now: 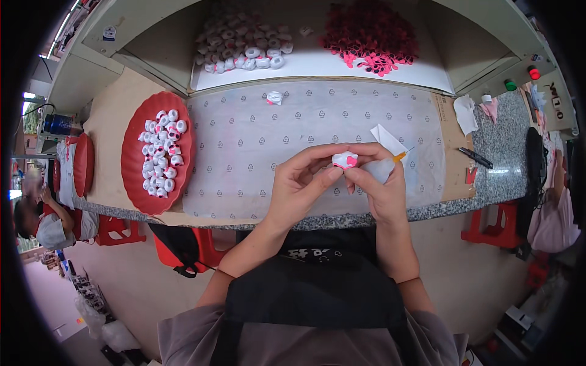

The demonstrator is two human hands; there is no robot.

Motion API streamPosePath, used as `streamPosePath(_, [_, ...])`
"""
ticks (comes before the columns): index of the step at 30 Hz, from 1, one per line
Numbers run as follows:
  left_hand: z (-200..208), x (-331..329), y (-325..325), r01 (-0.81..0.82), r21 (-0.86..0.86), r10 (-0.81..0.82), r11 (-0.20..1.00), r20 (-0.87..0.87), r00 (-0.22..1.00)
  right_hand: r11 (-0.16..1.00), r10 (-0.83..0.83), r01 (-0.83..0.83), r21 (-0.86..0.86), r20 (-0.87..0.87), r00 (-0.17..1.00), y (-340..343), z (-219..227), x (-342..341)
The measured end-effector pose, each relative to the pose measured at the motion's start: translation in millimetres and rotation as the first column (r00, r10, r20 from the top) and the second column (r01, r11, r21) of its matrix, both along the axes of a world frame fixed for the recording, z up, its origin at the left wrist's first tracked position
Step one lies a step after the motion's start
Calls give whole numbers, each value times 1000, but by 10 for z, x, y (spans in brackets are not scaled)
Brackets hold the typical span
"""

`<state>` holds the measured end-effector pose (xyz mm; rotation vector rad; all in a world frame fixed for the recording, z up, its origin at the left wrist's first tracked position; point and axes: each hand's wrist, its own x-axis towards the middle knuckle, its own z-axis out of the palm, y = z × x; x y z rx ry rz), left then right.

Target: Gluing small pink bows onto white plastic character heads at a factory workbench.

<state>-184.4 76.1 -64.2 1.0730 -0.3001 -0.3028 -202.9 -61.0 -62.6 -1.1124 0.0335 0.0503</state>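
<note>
Above the front part of the sheet-covered table, my two hands meet at a small white figure head (344,160) with bright pink parts on it. My left hand (297,188) pinches it from the left between thumb and fingers. From the other side the thumb and fingertips of my right hand (383,190) press on it too. Tucked in the right hand is a translucent squeeze bottle (379,169) with an orange, needle-like tip that points to the upper right. The fingers hide part of the figure head and much of the bottle.
On the left stands a red scalloped tray (130,174) holding several white-and-pink pieces. One wrapped white piece (274,98) lies on the printed sheet (235,140). White pieces (244,46) and pink-red parts (372,36) are heaped on the shelf. A utility knife (475,158) lies at right.
</note>
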Motion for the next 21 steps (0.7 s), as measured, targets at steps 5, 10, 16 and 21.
streamPosePath(5, [-6,-79,25,-18,-3,18,1000,40,999,1000,-6,5,14,65,998,47,-32,-62])
streamPosePath(10, [-16,-105,13,-70,5,70,998,3,998,1000,2,-2,8,63,998,58,-30,-44])
streamPosePath(16, [-97,-68,32,-15,-98,28,995,125,992,999,16,-12,-36,116,993,43,-24,-72])
streamPosePath(21, [-118,-62,50,-2,-159,9,987,41,999,999,-9,14,-52,99,995,80,-43,-76])
